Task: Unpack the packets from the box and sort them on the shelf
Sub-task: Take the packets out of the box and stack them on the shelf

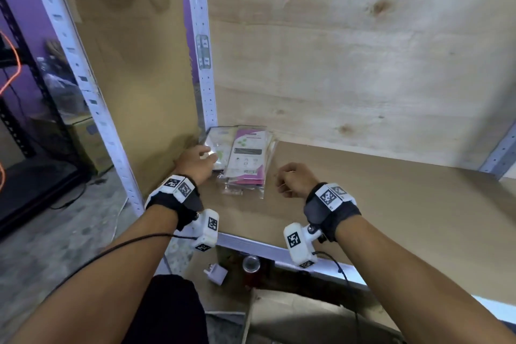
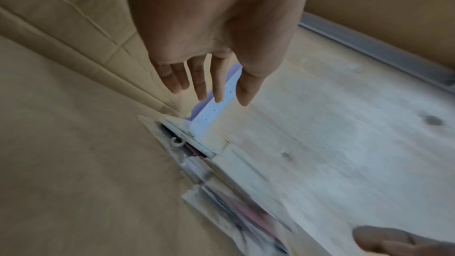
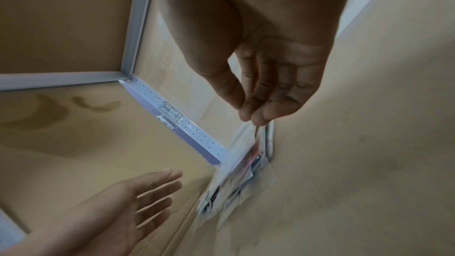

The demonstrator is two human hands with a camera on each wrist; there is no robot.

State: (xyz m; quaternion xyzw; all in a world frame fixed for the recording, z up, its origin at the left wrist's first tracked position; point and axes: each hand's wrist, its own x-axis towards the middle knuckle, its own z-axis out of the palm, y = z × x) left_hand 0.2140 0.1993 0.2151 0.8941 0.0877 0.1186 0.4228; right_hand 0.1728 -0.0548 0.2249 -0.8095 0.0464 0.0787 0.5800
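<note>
Shelving of brown board with white perforated metal posts was seen, backed by pale plywood. Glossy pink-and-white plastic packets were stacked flat in its back left corner. Straight, spread fingers of the left hand were held beside the stack; the right hand, fingers loosely curled and empty, was kept just right of it.

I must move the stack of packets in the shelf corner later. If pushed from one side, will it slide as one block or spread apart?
It would probably spread: the packets already lie fanned and uneven. Their clear glossy sleeves look slippery, so upper ones may slide over lower ones. They look thin and flat, so probably light and bendable.
</note>
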